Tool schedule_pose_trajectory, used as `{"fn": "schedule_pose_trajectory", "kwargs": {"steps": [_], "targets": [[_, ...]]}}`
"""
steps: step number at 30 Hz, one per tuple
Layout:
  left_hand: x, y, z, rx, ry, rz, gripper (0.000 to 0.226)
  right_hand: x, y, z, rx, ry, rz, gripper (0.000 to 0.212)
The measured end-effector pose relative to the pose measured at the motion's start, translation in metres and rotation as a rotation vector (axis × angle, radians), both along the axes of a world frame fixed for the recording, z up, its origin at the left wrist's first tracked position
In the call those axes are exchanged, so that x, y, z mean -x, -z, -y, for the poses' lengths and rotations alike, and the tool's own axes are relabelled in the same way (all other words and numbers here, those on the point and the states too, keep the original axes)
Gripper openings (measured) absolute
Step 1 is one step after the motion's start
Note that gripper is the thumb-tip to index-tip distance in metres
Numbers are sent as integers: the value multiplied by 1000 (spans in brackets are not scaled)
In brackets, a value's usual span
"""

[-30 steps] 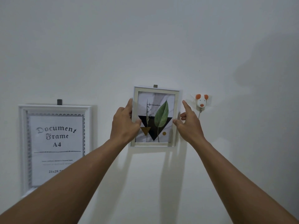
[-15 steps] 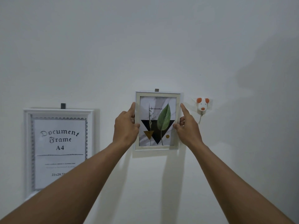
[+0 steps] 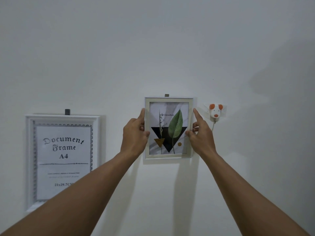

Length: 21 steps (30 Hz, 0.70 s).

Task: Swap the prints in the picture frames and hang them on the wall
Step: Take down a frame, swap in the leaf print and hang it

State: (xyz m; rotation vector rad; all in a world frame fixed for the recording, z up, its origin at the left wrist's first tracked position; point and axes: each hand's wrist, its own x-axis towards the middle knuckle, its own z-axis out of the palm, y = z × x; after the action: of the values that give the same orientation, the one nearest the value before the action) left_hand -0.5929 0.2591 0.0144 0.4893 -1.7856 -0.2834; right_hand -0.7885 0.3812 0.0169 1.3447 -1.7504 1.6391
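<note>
White-rimmed small frame [image 3: 167, 156] is seen upright against the wall [image 3: 153, 48], top edge just under a dark hanger tab [image 3: 166, 95]. A leaf print [image 3: 175, 126] is shown inside it: green leaf, thin stem, black triangle, ochre triangle and dot. Left hand [image 3: 134, 135] is set on the frame's left edge, with the thumb laid over the front rim and the index finger stretched up along the edge; the remaining fingers are hidden. Right hand [image 3: 202, 135] is set on the right edge, with the thumb tip pressed on the front rim, the index finger pointed straight up and the other fingers curled at the side. Whether the frame is hung on the tab or only held there cannot be told. Large frame [image 3: 29, 159] is hung well to the left under a second tab [image 3: 67, 111], with a "Document Frame A4" sheet [image 3: 64, 150] inside; its lower right corner is covered by the left forearm. Mouse-shaped hook [image 3: 215, 111] with orange ears is stuck just right of the small frame, with a pale cord [image 3: 214, 126] hung below it.
</note>
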Motion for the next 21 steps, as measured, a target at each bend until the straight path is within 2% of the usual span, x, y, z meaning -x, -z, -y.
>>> {"fn": "schedule_pose_trajectory", "kwargs": {"steps": [21], "targets": [[3,1,3,34,-31,31,86,7,6,3,-38,-36,20,86]]}}
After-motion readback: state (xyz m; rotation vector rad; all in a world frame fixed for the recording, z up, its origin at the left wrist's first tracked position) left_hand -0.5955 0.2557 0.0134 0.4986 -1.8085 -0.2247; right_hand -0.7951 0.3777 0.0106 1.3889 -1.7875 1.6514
